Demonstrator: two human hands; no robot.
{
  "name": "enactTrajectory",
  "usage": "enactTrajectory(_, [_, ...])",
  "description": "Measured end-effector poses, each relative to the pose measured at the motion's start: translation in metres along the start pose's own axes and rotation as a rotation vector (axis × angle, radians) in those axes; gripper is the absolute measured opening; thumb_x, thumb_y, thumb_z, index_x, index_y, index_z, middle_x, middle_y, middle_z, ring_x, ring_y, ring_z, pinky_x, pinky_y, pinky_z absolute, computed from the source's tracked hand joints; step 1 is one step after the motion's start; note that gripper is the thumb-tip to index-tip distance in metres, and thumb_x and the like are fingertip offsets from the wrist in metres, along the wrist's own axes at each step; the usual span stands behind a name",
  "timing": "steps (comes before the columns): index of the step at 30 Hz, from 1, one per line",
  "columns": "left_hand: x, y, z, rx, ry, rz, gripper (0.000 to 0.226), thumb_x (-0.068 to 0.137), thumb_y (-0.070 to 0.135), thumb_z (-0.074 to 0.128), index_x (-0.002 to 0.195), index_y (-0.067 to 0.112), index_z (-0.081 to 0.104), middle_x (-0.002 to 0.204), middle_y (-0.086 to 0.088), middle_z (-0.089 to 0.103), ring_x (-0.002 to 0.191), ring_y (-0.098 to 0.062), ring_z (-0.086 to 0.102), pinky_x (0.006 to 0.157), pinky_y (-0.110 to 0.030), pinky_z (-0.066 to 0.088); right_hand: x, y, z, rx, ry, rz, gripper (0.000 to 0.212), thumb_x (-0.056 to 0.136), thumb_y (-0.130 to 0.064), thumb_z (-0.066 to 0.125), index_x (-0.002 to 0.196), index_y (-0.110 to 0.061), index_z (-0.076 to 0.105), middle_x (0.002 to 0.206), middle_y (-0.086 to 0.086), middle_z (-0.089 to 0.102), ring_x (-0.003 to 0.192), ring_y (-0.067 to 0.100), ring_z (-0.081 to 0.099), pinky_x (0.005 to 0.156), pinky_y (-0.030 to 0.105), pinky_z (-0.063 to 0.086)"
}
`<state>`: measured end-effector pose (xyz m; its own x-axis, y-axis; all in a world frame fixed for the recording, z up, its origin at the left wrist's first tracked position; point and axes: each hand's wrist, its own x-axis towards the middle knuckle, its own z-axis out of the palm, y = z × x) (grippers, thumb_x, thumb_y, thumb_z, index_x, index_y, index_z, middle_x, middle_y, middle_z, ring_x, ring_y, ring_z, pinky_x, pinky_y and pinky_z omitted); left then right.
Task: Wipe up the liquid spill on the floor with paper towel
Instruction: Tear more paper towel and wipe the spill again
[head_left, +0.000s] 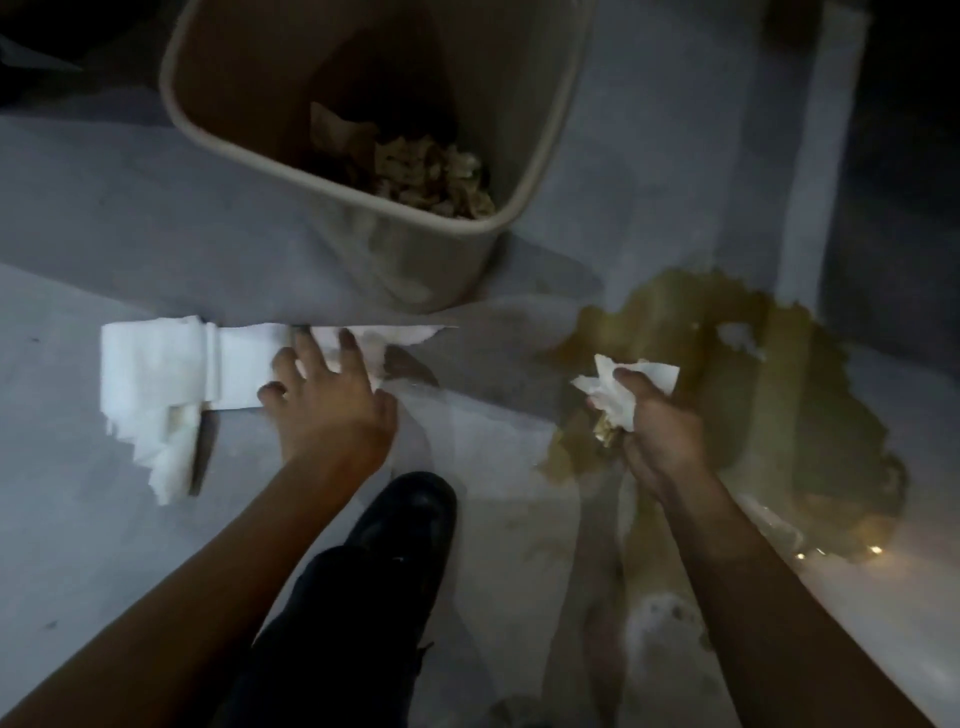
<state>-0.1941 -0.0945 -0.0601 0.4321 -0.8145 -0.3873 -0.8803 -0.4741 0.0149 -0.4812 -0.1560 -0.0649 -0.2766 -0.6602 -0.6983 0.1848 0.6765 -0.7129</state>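
Observation:
A yellowish-brown liquid spill (769, 395) spreads over the grey floor at the right. My right hand (654, 431) grips a crumpled wad of paper towel (618, 389), partly stained, at the spill's left edge. A white paper towel roll (156, 374) lies on the floor at the left with a sheet (244, 358) unrolled toward the middle. My left hand (327, 400) rests on that sheet with fingers spread and straight. A small white scrap (740, 338) lies in the spill.
A beige waste bin (363, 244) stands just beyond the hands, holding several soiled crumpled towels (431, 176). My black shoe (405, 525) is planted between my arms. A pale baseboard or wall edge (826, 156) runs along the right.

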Motion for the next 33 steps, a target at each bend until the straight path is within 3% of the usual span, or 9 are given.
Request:
enactTrajectory(7, [0.0, 0.101, -0.001, -0.014, -0.149, 0.512, 0.063, 0.086, 0.037, 0.05, 0.148, 0.028, 0.044, 0.129, -0.011, 0.059, 0.115, -0.038, 0.054, 0.096, -0.049, 0.046, 0.012, -0.044, -0.042, -0.054, 0.015, -0.242, 0.024, 0.075, -0.015, 0.06, 0.091, -0.021, 0.077, 0.097, 0.026, 0.071, 0.083, 0.04, 0.067, 0.071, 0.043, 0.052])
enactTrajectory(9, [0.013, 0.116, -0.001, 0.008, -0.17, 0.535, 0.064, 0.088, 0.035, 0.051, 0.15, 0.027, 0.041, 0.134, -0.011, 0.055, 0.118, -0.039, 0.052, 0.099, -0.048, 0.045, 0.027, -0.056, -0.042, -0.306, 0.056, -0.415, 0.027, 0.079, -0.022, 0.059, 0.096, -0.03, 0.078, 0.098, 0.018, 0.072, 0.091, 0.037, 0.067, 0.083, 0.048, 0.055])
enactTrajectory(12, [0.029, 0.13, -0.001, -0.022, -0.197, 0.483, 0.062, 0.091, 0.028, 0.054, 0.151, 0.03, 0.039, 0.14, -0.01, 0.051, 0.125, -0.037, 0.05, 0.1, -0.048, 0.046, 0.054, -0.074, -0.027, -0.936, 0.063, -0.701, 0.049, 0.092, -0.017, 0.048, 0.139, -0.009, 0.057, 0.13, 0.016, 0.065, 0.119, 0.032, 0.059, 0.104, 0.026, 0.04])
enactTrajectory(19, [0.028, 0.11, 0.016, -0.183, -0.106, 0.417, 0.065, 0.085, 0.028, 0.048, 0.149, 0.023, 0.039, 0.135, -0.016, 0.056, 0.122, -0.039, 0.053, 0.098, -0.054, 0.049, 0.066, 0.002, 0.038, -1.563, -0.361, -0.865, 0.064, 0.103, -0.036, 0.029, 0.159, -0.007, 0.016, 0.168, 0.014, 0.006, 0.154, 0.036, 0.002, 0.124, 0.054, 0.008])
enactTrajectory(22, [0.028, 0.1, 0.021, -0.195, -0.113, 0.416, 0.068, 0.086, 0.037, 0.043, 0.152, 0.022, 0.036, 0.144, -0.014, 0.052, 0.13, -0.039, 0.048, 0.107, -0.053, 0.043, 0.043, 0.036, 0.027, -1.613, -0.442, -0.97, 0.067, 0.103, -0.043, 0.021, 0.16, -0.01, 0.01, 0.169, 0.008, -0.002, 0.155, 0.034, -0.005, 0.124, 0.053, 0.007])
enactTrajectory(25, [0.028, 0.097, 0.027, -0.203, -0.062, 0.427, 0.066, 0.087, 0.033, 0.045, 0.151, 0.02, 0.037, 0.134, -0.015, 0.059, 0.122, -0.038, 0.054, 0.106, -0.05, 0.044, 0.026, 0.051, -0.007, -1.61, -0.61, -1.075, 0.06, 0.101, -0.024, 0.031, 0.159, -0.012, 0.022, 0.169, 0.006, 0.007, 0.156, 0.03, -0.001, 0.126, 0.048, 0.003])
enactTrajectory(28, [0.025, 0.095, 0.029, -0.214, -0.057, 0.454, 0.07, 0.078, 0.032, 0.04, 0.147, 0.02, 0.04, 0.121, -0.016, 0.063, 0.112, -0.039, 0.058, 0.1, -0.052, 0.048, 0.022, 0.045, -0.044, -1.572, -0.715, -1.124, 0.065, 0.088, -0.007, 0.027, 0.15, -0.01, 0.045, 0.161, 0.012, 0.033, 0.151, 0.033, 0.024, 0.124, 0.047, 0.018])
enactTrajectory(31, [0.017, 0.1, 0.026, -0.158, -0.116, 0.461, 0.072, 0.073, 0.036, 0.033, 0.141, 0.019, 0.046, 0.129, -0.017, 0.057, 0.121, -0.043, 0.051, 0.1, -0.054, 0.047, 0.026, 0.033, -0.069, -1.411, -0.625, -1.065, 0.063, 0.08, 0.007, 0.05, 0.14, -0.01, 0.057, 0.148, 0.013, 0.053, 0.137, 0.032, 0.049, 0.11, 0.044, 0.044])
enactTrajectory(33, [0.011, 0.104, 0.024, -0.129, -0.168, 0.453, 0.067, 0.079, 0.034, 0.043, 0.144, 0.018, 0.046, 0.141, -0.016, 0.047, 0.132, -0.042, 0.042, 0.106, -0.053, 0.043, 0.026, 0.018, -0.07, -1.257, -0.463, -0.969, 0.066, 0.078, 0.009, 0.06, 0.14, -0.013, 0.057, 0.148, 0.008, 0.053, 0.135, 0.023, 0.05, 0.108, 0.034, 0.043])
